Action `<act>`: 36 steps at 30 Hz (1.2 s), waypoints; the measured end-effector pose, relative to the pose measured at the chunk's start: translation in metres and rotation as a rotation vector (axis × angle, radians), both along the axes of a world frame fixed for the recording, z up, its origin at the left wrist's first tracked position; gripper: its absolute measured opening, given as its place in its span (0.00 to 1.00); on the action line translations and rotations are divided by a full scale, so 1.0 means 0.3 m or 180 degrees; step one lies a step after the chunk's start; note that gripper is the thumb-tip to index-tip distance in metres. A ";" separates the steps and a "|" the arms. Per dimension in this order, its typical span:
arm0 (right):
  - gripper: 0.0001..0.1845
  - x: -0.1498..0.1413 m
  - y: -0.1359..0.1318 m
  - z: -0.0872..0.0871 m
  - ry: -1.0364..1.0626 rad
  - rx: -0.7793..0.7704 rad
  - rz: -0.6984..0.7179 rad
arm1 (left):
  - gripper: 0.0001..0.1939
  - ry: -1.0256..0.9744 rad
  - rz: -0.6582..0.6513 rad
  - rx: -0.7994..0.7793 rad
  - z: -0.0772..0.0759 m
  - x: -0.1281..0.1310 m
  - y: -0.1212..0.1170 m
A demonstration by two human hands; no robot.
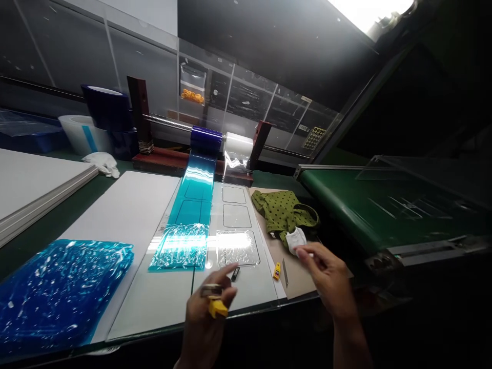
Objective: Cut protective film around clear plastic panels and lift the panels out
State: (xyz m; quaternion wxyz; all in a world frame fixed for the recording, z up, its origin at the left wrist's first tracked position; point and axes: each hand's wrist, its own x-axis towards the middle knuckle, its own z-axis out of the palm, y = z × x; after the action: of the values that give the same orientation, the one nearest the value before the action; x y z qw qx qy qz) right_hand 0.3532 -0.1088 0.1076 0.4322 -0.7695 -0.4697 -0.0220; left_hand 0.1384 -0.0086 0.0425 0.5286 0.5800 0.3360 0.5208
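The left hand [205,330] sits at lower centre of the frame, its fingers closed around a yellow cutter [218,308], with a metal piece [211,291] showing above the yellow part. The cutter looks light and stiff, and the plastic body is the safe place to grip, away from any blade, though the hand hides most of it. Its long axis seems to run roughly up and down in the frame, but which way its tip points is hidden. To the right, the right hand [326,279] reaches up and left, its thumb and fingers drawn together at a white scrap [295,240], though I cannot tell whether they pinch it. The scrap lies at the lower edge of a green dotted cloth [282,212], looks soft, crumpled and very light, and would likely need a fingertip pinch. It has no clear long axis. Just below it, a small yellow knife [277,271] lies beside a slim blade [285,272] on brown paper [295,282]. Between the hands, a small black object [235,273] lies on a clear panel [238,287] just beyond the left fingertips.
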 end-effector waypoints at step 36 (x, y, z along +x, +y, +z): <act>0.14 -0.197 0.081 -0.033 0.0027 0.0015 0.1597 | 0.15 0.1346 -0.1214 -0.0267 -0.068 0.049 -0.012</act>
State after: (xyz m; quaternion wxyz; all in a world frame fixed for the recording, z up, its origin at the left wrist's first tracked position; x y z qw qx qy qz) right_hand 0.2942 -0.0846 0.0977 0.4280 -0.6278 -0.6441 0.0881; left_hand 0.1530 -0.0123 0.0219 0.5588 0.7061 0.3449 0.2652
